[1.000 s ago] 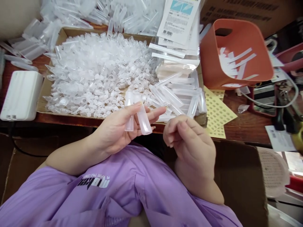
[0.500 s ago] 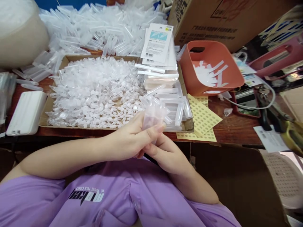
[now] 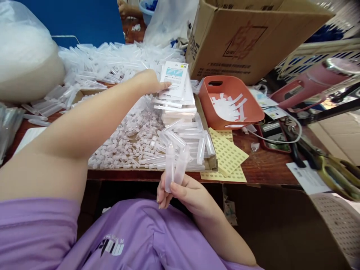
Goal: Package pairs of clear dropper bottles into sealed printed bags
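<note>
Brown wooden tabletop (image 3: 260, 167) spans the work area; a large printed brown cardboard box (image 3: 247, 41) stands toward the far right, and a heap of long translucent plastic tubes (image 3: 92, 62) lies along the far left. A shallow cardboard tray (image 3: 212, 163) sits at the near edge, with small clear plastic fittings (image 3: 126, 138) on its left side and loose translucent tubes (image 3: 200, 150) on its right. Left hand (image 3: 152, 81): extended across the tray, with 1 digit on the top card of a stack of white-and-blue printed cards (image 3: 176, 77); the remaining fingers are hidden, so how far this grip is closed cannot be told. Right hand (image 3: 187, 189): positioned in front of the tray's near edge, grip closed, thumb pressed against 2 frosted plastic tubes (image 3: 170, 167). These stand side by side, roughly upright, upper ends slightly apart. Right of the tray: an orange plastic bin (image 3: 247, 107) containing white paper strips (image 3: 225, 108), 2 yellow sticker sheets (image 3: 226, 153) overlapping on the tabletop, and yellow-handled scissors (image 3: 337, 174).
</note>
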A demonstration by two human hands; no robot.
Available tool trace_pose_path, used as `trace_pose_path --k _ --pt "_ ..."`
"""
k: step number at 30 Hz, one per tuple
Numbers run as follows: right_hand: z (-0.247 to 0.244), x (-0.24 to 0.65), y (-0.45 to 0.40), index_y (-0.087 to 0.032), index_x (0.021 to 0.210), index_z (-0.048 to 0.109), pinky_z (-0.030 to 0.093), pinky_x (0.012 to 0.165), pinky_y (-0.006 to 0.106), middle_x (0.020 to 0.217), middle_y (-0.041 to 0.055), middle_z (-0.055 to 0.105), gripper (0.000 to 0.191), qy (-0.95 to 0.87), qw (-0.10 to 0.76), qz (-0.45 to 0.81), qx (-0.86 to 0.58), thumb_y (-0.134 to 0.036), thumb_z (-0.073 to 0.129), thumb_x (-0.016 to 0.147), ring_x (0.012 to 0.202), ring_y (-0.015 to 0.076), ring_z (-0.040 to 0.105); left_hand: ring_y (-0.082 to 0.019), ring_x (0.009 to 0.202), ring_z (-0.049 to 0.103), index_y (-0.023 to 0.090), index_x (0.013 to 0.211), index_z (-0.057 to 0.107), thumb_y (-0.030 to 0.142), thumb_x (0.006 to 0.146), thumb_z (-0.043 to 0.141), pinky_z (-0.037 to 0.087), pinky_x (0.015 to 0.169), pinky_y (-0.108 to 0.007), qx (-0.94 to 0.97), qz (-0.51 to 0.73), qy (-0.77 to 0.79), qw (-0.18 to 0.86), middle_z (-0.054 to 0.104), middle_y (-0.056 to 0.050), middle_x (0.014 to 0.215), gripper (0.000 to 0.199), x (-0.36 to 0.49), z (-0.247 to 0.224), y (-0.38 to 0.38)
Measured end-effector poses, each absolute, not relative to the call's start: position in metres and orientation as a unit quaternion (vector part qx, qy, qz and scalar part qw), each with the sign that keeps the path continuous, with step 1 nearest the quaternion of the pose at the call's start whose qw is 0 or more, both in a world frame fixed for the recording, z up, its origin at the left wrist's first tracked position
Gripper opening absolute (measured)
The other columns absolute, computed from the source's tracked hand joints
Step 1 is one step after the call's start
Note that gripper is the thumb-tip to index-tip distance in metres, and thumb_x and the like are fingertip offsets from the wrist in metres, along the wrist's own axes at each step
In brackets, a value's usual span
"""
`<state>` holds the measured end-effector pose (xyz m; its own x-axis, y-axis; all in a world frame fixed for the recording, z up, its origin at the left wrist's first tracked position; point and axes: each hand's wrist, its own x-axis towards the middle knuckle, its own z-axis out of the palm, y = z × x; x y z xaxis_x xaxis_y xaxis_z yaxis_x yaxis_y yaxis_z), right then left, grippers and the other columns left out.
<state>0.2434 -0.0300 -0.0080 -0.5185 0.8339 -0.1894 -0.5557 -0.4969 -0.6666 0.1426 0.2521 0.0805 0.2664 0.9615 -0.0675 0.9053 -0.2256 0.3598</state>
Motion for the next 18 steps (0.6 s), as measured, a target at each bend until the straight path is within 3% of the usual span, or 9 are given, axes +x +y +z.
trace_pose_path --k 4,8,12,15,18 --pt "-0.013 0.247 -0.031 -0.014 0.086 0.062 0.054 0.06 0.015 0.076 0.0016 0.071 0.033 -0.272 0.428 0.819 -0.269 -0.045 0.073 0.081 0.065 0.0077 0.07 -0.045 0.107 0.058 0.014 0.093 0.074 0.059 0.062 0.074 0.04 0.086 -0.047 0.768 0.069 0.61 0.181 0.07 -0.02 0.096 0.054 0.149 0.079 0.261" --pt "-0.014 0.25 -0.031 -0.014 0.086 0.061 0.053 0.06 0.015 0.075 0.0015 0.07 0.034 -0.27 0.427 0.818 -0.276 -0.046 0.073 0.08 0.065 0.0073 0.069 -0.041 0.109 0.055 0.017 0.081 0.073 0.049 0.062 0.077 0.038 0.086 -0.045 0.721 0.168 0.629 0.238 0.068 -0.015 0.084 0.037 0.14 0.085 0.254" --pt "-0.015 0.249 -0.032 -0.014 0.088 0.061 0.053 0.061 0.016 0.076 0.0014 0.071 0.035 -0.272 0.422 0.821 -0.273 -0.046 0.074 0.08 0.066 0.0075 0.069 -0.034 0.096 0.061 0.018 0.086 0.068 0.043 0.071 0.075 0.043 0.077 -0.044 0.695 0.235 0.615 0.289 0.062 -0.008 0.074 0.031 0.128 0.096 0.237" --pt "-0.016 0.247 -0.032 -0.014 0.088 0.061 0.053 0.062 0.016 0.077 0.0013 0.07 0.036 -0.273 0.42 0.821 -0.273 -0.046 0.073 0.08 0.066 0.0075 0.069 -0.026 0.087 0.068 0.021 0.104 0.061 0.04 0.09 0.056 0.05 0.068 -0.037 0.692 0.282 0.573 0.336 0.069 -0.007 0.091 0.024 0.124 0.099 0.219" --pt "-0.016 0.244 -0.03 -0.014 0.087 0.062 0.053 0.062 0.017 0.076 0.0017 0.07 0.036 -0.277 0.416 0.822 -0.273 -0.046 0.073 0.08 0.066 0.0082 0.069 -0.021 0.096 0.07 0.021 0.108 0.055 0.031 0.096 0.045 0.056 0.071 -0.032 0.681 0.349 0.513 0.388 0.07 -0.006 0.113 0.018 0.121 0.097 0.201"
